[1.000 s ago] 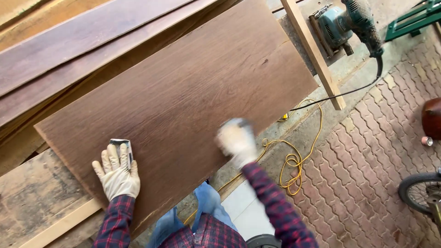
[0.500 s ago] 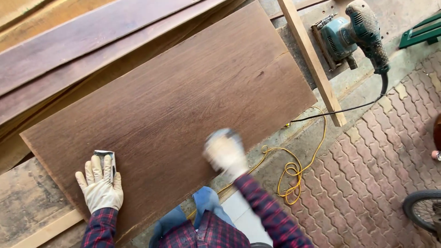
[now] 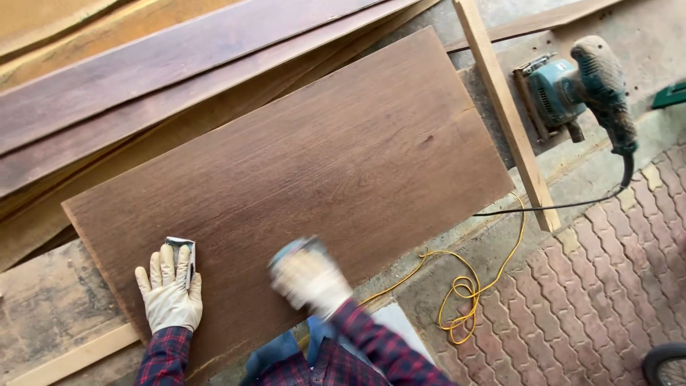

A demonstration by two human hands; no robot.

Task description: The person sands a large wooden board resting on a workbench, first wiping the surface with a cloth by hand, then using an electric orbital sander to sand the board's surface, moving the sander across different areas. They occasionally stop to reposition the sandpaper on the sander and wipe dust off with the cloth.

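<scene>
Our left hand [image 3: 170,294] lies open and flat, pinning a sandpaper sheet [image 3: 180,248] to the brown board [image 3: 300,179]. Our right hand [image 3: 309,279] is a blur; we cannot tell its grip. If the flat hand slips, the board may shift off its supports.

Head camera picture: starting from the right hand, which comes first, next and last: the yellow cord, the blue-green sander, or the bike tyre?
From the right hand:
1. Yellow cord, coiled on the ground just to its right.
2. Blue-green sander, up in the top right, beyond the board's far end.
3. Bike tyre, at the bottom right corner, a little farther than the sander.
</scene>
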